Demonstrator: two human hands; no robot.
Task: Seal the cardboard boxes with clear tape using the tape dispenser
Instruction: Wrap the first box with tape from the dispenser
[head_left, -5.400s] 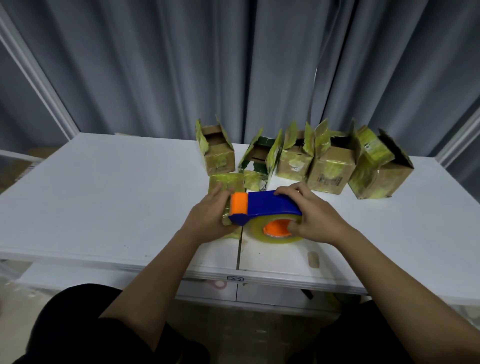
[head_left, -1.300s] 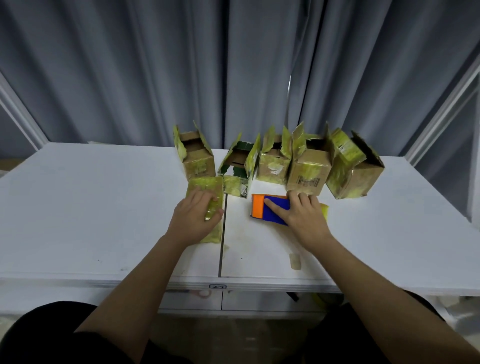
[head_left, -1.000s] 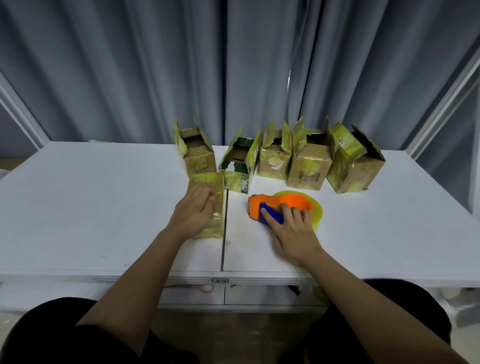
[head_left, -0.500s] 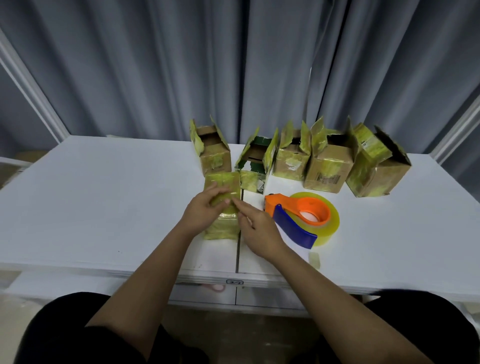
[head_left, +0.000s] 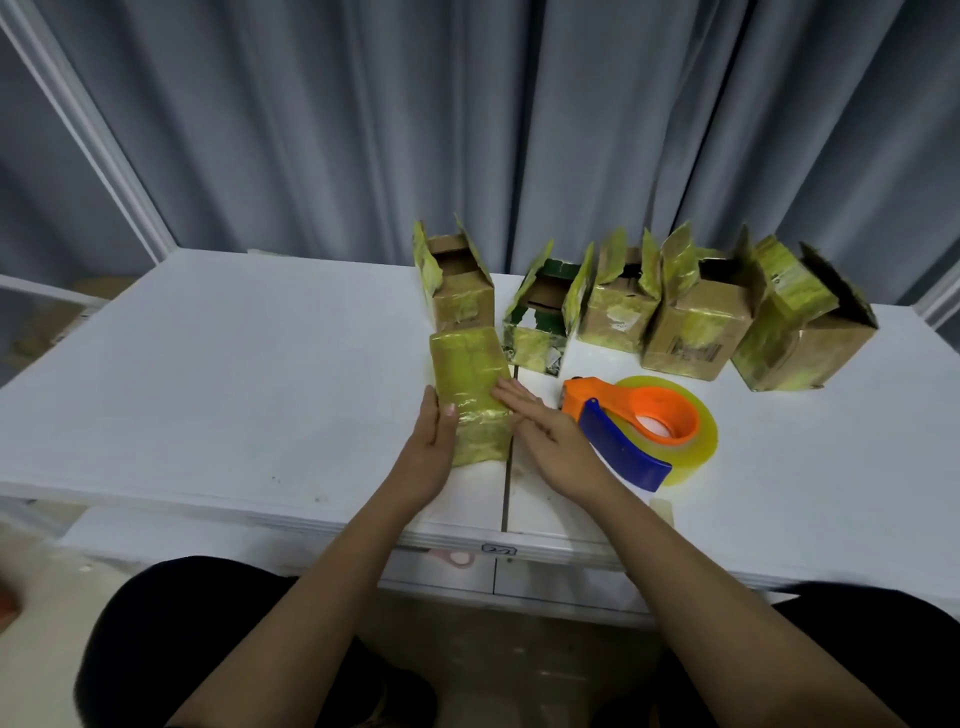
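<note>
Cardboard box in hand: a closed box (head_left: 470, 395) wrapped in yellowish tape lies flat on the white table (head_left: 234, 374), right in front of you, over the seam between the two table panels.
Left hand: your left hand (head_left: 434, 441) rests against the box's 9 o'clock side, fingers straight and together, thumb laid along the top edge; nothing is curled round the box.
Right hand: your right hand (head_left: 550, 436) lies flat at the box's 3 o'clock side, fingers straight and slightly spread, fingertips touching the box's top face.
Tape dispenser: the dispenser (head_left: 631, 426), blue handle and orange hub, lies on its side on the table at 3 o'clock of your right hand, just beside it but untouched. Its roll of clear tape (head_left: 696, 441) looks yellowish and sits under the orange hub.
Open boxes: five boxes stand in a row at 12 to 2 o'clock of the closed one, all with flaps up. The leftmost (head_left: 457, 283) stands just behind the closed box; next a green-lined one (head_left: 540, 322); then two close together (head_left: 621, 301) (head_left: 698, 317); the rightmost (head_left: 800, 322) leans, tilted.
Tape scrap: a small piece (head_left: 661, 512) lies on the table at 6 o'clock of the dispenser, near the front edge.
Background: grey curtains (head_left: 467, 130) hang behind the table.
</note>
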